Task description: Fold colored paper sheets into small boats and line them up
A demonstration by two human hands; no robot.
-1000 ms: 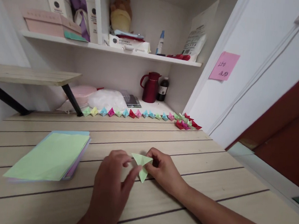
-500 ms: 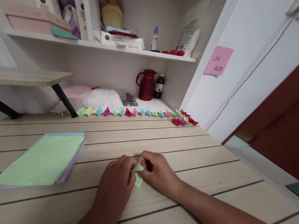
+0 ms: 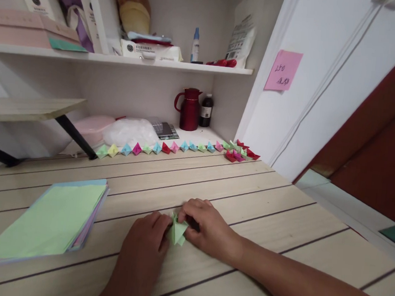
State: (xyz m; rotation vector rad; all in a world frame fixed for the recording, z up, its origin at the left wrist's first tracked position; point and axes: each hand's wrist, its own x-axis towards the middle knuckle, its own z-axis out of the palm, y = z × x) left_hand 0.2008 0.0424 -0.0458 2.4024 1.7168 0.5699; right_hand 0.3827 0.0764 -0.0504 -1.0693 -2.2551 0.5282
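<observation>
A small folded piece of light green paper [image 3: 177, 233] is pinched between my two hands, just above or on the wooden table. My left hand [image 3: 148, 238] grips its left side, fingers curled with the back of the hand toward me. On the other side, my right hand [image 3: 204, 227] has thumb and fingertips closed on the paper's right and upper edge. Parts of the folds are hidden behind my fingertips. To the left of my hands lies a stack of coloured paper sheets [image 3: 48, 220], light green on top.
Several folded paper boats [image 3: 137, 148] line the table's back edge, with more boats heaped at the right end [image 3: 240, 152]. Behind them stand a dark red jug [image 3: 189, 110] and a dark bottle [image 3: 206, 111]. A small raised shelf [image 3: 31, 108] juts in at left.
The green paper now stands more opened out, with a wider pointed face showing between my hands. Both hands stay close together. The camera view has turned slightly right.
</observation>
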